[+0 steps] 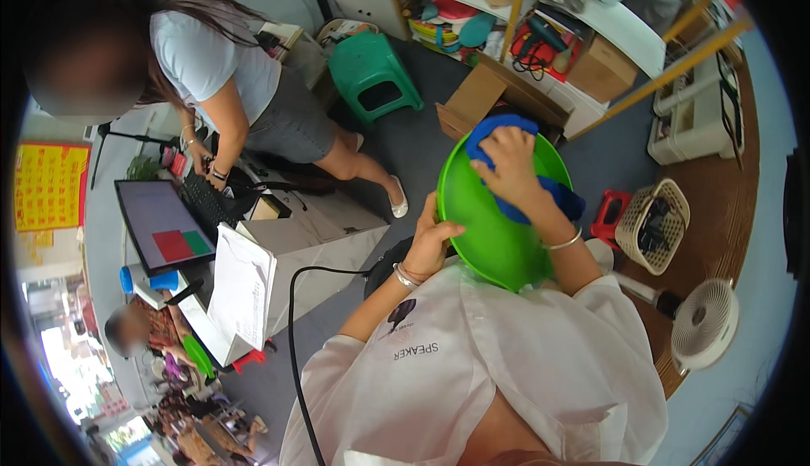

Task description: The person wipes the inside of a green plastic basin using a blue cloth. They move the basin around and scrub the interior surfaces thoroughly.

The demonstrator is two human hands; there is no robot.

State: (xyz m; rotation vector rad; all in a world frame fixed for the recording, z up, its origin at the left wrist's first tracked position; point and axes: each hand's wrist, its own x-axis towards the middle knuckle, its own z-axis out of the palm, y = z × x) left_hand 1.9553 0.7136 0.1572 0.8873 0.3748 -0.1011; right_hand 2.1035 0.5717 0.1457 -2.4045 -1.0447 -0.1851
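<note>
A bright green plastic basin (487, 232) is tilted on its side against my white shirt (544, 346). My left hand (430, 241) grips its rim, with the thumb lying over the edge. Inside the basin, a blue cloth (500, 125) is bunched under my right hand (511, 162), whose bent fingers press it near the far rim. Part of the cloth hangs out past my right wrist, over the basin's right edge. The fingers of my left hand behind the rim are hidden.
A person (209, 80) stands at a counter (310, 232) with a monitor (164, 219) and papers (243, 282). Ahead are a green stool (370, 74) and an open cardboard box (481, 96). To the right are a basket (655, 225) and a fan (702, 323). A black cable (292, 327) runs beside me.
</note>
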